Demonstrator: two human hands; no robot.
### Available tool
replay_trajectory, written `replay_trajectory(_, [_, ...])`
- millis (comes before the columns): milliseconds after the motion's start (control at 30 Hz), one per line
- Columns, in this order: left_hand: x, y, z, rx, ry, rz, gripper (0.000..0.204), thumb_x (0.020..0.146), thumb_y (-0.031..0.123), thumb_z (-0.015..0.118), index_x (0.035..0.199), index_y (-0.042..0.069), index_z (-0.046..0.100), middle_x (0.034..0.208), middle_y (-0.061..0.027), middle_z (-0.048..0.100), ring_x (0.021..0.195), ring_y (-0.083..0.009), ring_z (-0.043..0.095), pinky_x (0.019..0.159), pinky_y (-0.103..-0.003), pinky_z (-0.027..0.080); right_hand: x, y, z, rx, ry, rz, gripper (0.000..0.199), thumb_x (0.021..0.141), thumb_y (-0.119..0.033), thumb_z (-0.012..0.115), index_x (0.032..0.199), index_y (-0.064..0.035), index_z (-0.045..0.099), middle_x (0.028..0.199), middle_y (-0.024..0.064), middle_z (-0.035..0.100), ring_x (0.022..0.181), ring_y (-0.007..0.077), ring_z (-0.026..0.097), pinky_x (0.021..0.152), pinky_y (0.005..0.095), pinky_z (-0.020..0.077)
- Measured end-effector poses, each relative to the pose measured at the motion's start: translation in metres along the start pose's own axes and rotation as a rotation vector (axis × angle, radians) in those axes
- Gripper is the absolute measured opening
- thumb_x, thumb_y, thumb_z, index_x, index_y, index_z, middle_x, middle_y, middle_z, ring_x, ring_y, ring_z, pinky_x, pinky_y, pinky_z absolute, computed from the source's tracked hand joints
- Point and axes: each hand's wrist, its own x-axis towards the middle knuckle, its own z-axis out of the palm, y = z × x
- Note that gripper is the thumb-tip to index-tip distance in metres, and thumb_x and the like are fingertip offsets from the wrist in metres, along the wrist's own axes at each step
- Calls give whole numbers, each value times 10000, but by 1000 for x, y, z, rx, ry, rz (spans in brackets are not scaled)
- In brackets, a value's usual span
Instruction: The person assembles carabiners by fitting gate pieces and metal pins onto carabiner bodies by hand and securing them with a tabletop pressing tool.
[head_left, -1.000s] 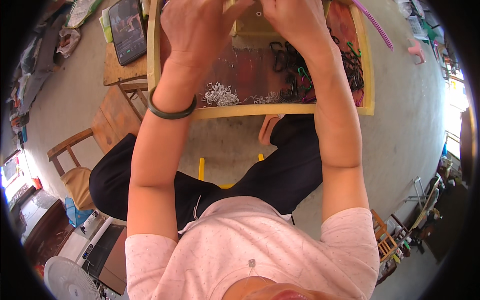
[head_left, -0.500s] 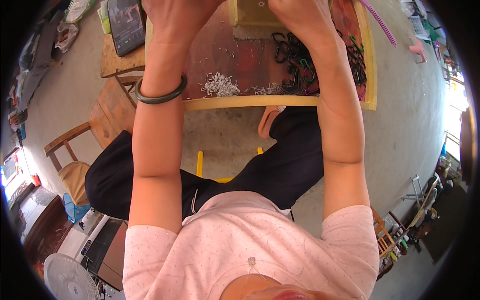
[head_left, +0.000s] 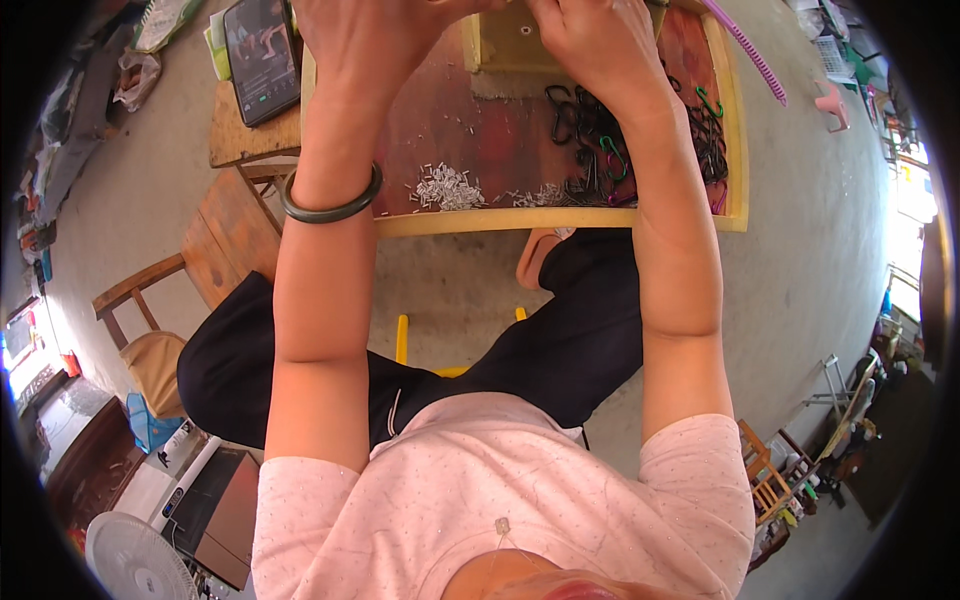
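Observation:
Both my hands are at the top edge of the head view, with their fingertips partly cut off. My left hand (head_left: pixel 375 40) reaches in from the left, its fingers bent toward the middle and closed. My right hand (head_left: pixel 600 45) is curled opposite it, fingers closed. Whatever they grip is out of sight. Between and below them stands a yellowish metal block (head_left: pixel 515 45) on a red-brown tray table (head_left: pixel 490 130). A pile of small silvery tube-like pieces (head_left: pixel 447 188) lies near the front rim. Black snap hooks (head_left: pixel 590 130), with a few green and pink ones, lie beneath my right forearm.
A phone (head_left: pixel 262 60) stands on a wooden stool (head_left: pixel 235 135) at the left. A wooden chair (head_left: pixel 225 235) is below it. A purple coiled cord (head_left: pixel 750 55) hangs at the right. A pink stool (head_left: pixel 832 105) stands farther right, and a white fan (head_left: pixel 140 560) at the lower left.
The whole view has shifted slightly, so the table appears a little lower. My hands have come a bit closer together, with more of the left fingers showing.

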Motion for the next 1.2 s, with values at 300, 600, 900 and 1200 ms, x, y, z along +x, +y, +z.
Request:
replay_trajectory(300, [2, 6, -4, -32, 4, -32, 653, 546, 491, 929, 959, 79, 635, 955, -62, 654, 973, -261, 593, 925, -388, 400, -1, -4, -2, 18, -41, 47, 525, 879, -39, 627, 1403, -38, 597, 1338, 180, 663, 1238, 350, 611, 1056, 475, 430])
replay_trajectory(600, [2, 2, -2, 3, -40, -25, 683, 546, 541, 916, 960, 76, 632, 941, -55, 649, 958, -243, 586, 922, -373, 394, -1, -6, -2, 21, -52, 77, 527, 901, -47, 618, 1427, -52, 585, 1358, 163, 659, 1255, 337, 606, 1085, 476, 406])
replay_trajectory(900, [0, 2, -1, -4, -97, -87, 687, 561, 548, 908, 966, 64, 636, 929, -63, 652, 948, -251, 591, 921, -375, 397, -2, -6, -1, 39, -44, 73, 518, 893, -38, 626, 1411, -47, 600, 1328, 169, 675, 1236, 343, 618, 1081, 474, 410])
replay_trajectory(1200, [0, 4, -3, -60, 46, -17, 669, 568, 487, 914, 1001, 42, 664, 961, -101, 681, 971, -292, 619, 914, -406, 423, 2, -6, -1, 35, 0, 32, 481, 857, -15, 657, 1338, -17, 649, 1233, 208, 700, 1131, 394, 652, 994, 478, 486])
